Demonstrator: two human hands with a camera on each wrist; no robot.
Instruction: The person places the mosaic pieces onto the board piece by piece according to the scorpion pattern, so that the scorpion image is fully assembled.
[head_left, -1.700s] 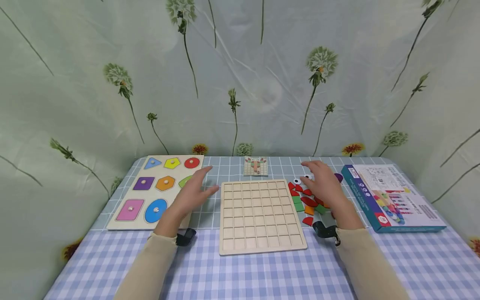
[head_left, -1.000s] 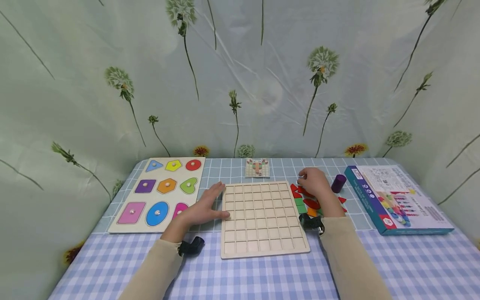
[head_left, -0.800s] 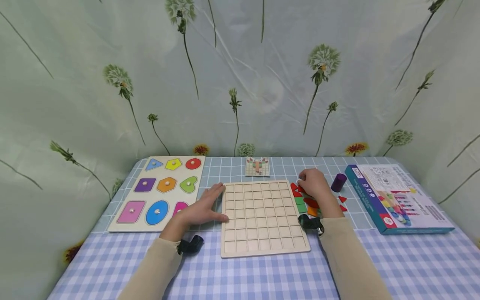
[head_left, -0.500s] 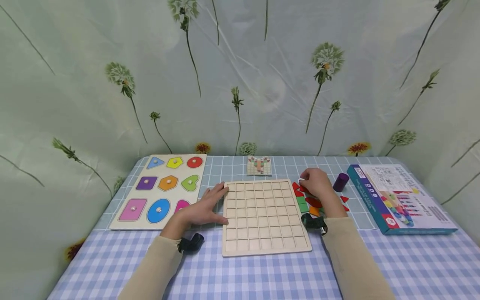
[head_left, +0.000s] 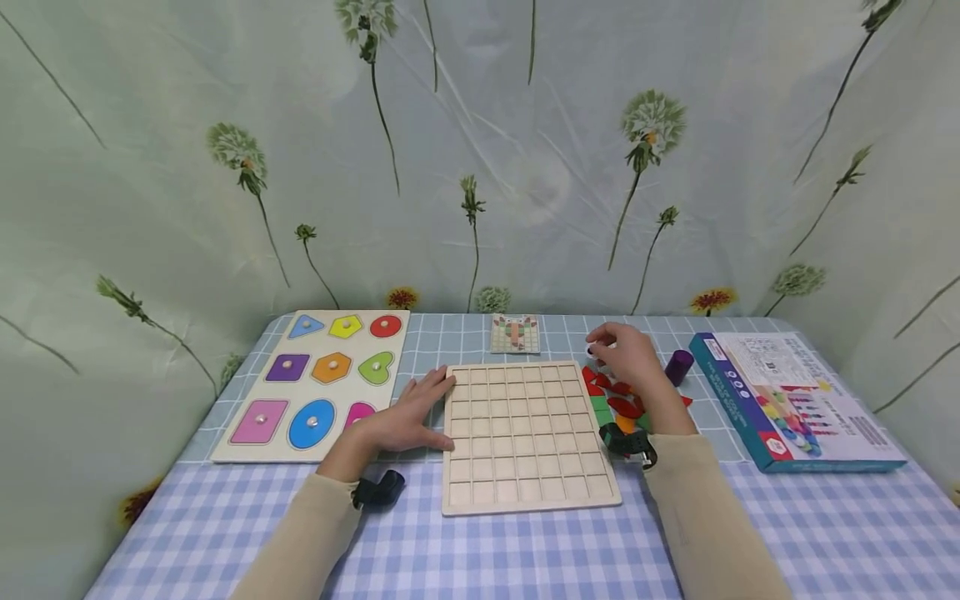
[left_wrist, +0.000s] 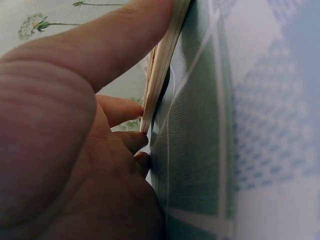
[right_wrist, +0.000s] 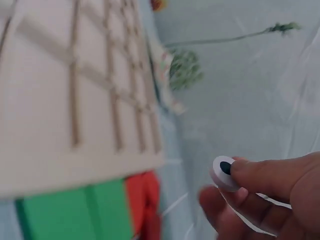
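Left hand (head_left: 401, 423) spreads against the grid board (head_left: 528, 442)'s left edge; right hand (head_left: 630, 360), higher than before, pinches an eye disc (right_wrist: 219, 175).

Left hand (head_left: 399, 423), left of centre: fingers extended, thumb spread. Right hand (head_left: 632, 360), right of centre: thumb and finger pinching. Sleeved forearms (head_left: 300, 529) enter at bottom.

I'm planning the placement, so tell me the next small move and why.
Probably carry the white eye disc left over the grid board: the right hand pinches the disc, the board is bare, and the left hand touches the board's edge.
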